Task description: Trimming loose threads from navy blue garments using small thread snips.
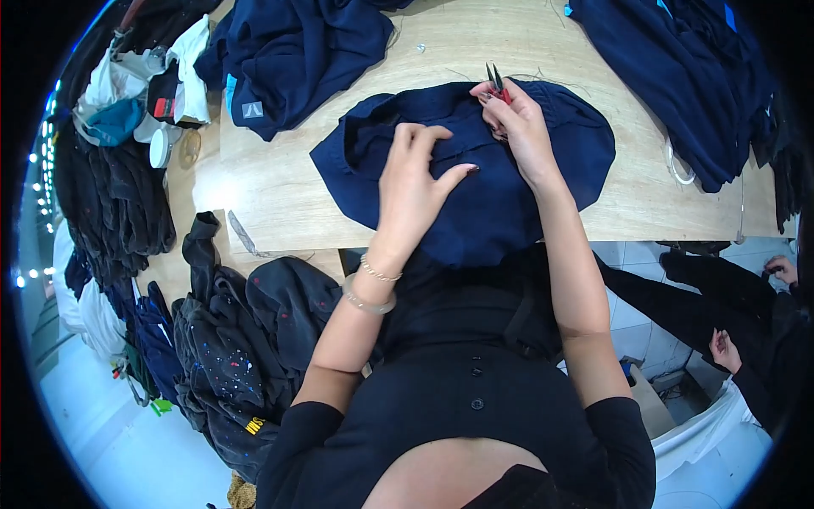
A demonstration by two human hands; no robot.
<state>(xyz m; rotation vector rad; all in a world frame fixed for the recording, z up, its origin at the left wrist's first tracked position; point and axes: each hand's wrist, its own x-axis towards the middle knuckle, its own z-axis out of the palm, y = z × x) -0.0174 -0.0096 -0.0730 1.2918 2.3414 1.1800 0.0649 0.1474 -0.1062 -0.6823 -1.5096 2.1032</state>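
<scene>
A navy blue garment (475,204) lies bunched on the pale wooden table (280,182) in front of me, its near part hanging over the table's edge. My left hand (415,170) rests over its left part, thumb and fingers spread apart with nothing between them. My right hand (521,127) is closed round small red-handled thread snips (500,92), whose dark pointed blades stick up past the far edge of the garment. Folds of the cloth lie just under both hands.
More navy garments lie at the far left (309,64) and far right (678,93) of the table. Dark clothes (229,339) are heaped at my left. A white round container (161,146) stands near the back left. Another person's hand (725,350) shows at the right.
</scene>
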